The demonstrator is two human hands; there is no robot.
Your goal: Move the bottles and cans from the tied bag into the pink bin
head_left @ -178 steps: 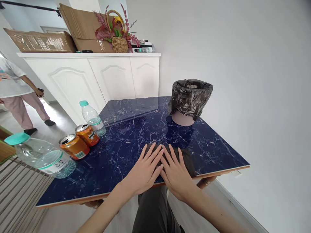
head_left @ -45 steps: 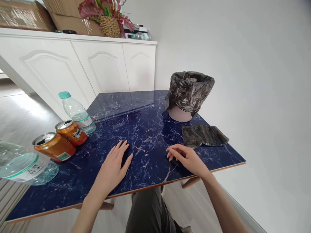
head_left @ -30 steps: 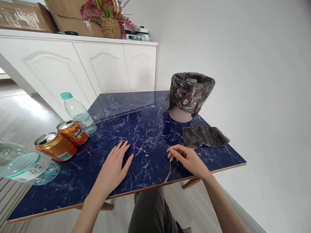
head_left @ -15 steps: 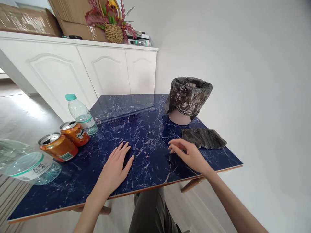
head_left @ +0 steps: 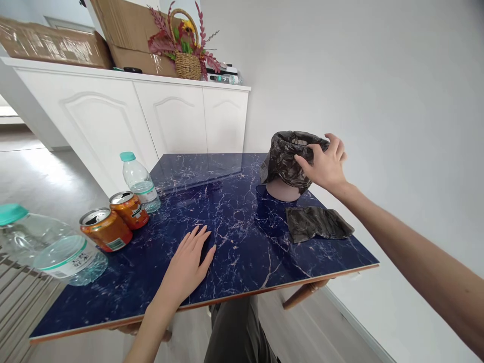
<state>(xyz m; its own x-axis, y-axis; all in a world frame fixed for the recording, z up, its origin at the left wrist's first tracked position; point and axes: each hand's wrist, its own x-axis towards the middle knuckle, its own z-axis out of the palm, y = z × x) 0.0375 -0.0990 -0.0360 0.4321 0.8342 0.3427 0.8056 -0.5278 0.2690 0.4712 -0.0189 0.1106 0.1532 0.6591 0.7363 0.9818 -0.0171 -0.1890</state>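
Observation:
My right hand (head_left: 325, 160) is raised at the right side of a small trash bin (head_left: 283, 190) lined with a black plastic bag (head_left: 284, 164). Its thumb and fingers are apart in front of the bag's rim; whether they touch it I cannot tell. Below it, a folded black plastic bag (head_left: 319, 223) lies flat on the table. My left hand (head_left: 191, 262) rests palm down on the blue marbled tabletop (head_left: 236, 252), fingers stretched out and holding nothing. Left of it stand two orange soda cans (head_left: 108, 231) with opened tops.
Two clear water bottles with teal caps, a near one (head_left: 68, 254) and a farther one (head_left: 139, 184), stand along the table's left side. Behind the table is a white cabinet (head_left: 177, 121) bearing cardboard boxes (head_left: 56, 45) and a flower basket (head_left: 188, 65). A wall borders the right.
My right hand has moved up and away from above the tabletop to the lined bin's rim. My left hand stays on the table. The view has shifted slightly.

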